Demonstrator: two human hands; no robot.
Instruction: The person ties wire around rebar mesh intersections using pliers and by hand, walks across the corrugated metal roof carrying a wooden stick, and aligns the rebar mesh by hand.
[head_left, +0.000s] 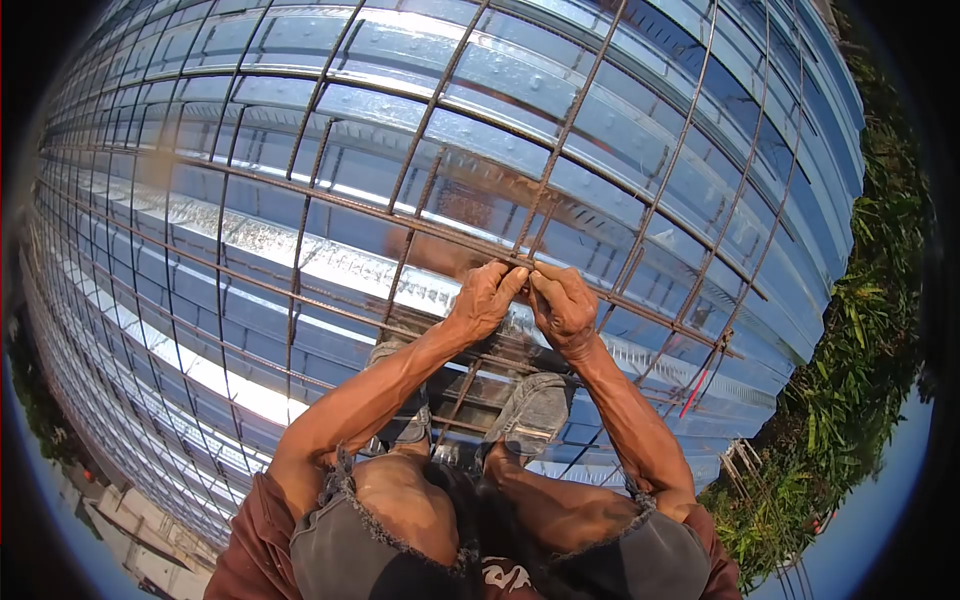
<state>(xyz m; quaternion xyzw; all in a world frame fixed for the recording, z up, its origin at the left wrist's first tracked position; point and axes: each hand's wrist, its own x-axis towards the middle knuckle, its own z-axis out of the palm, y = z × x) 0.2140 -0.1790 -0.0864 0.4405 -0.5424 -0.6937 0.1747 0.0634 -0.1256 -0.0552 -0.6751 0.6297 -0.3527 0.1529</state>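
Note:
Both hands meet at a crossing of thin, rusty steel reinforcing bars (455, 238). My left hand (483, 300) is closed in a pinch, thumb and fingertips pressed together just below the crossing. Close beside it, my right hand (562, 308) is closed too, its fingers curled and thumb pressed towards the left thumb. Whatever lies between the fingertips is too small or hidden to make out. The bars form a wide grid above shiny ribbed metal decking (270, 240).
My shoes (530, 410) stand below the hands among the bars. A red strip (692, 394) lies near the right end of the grid. Beyond the decking's right edge grow green plants (860, 360). Pale concrete blocks (140, 530) show at the lower left.

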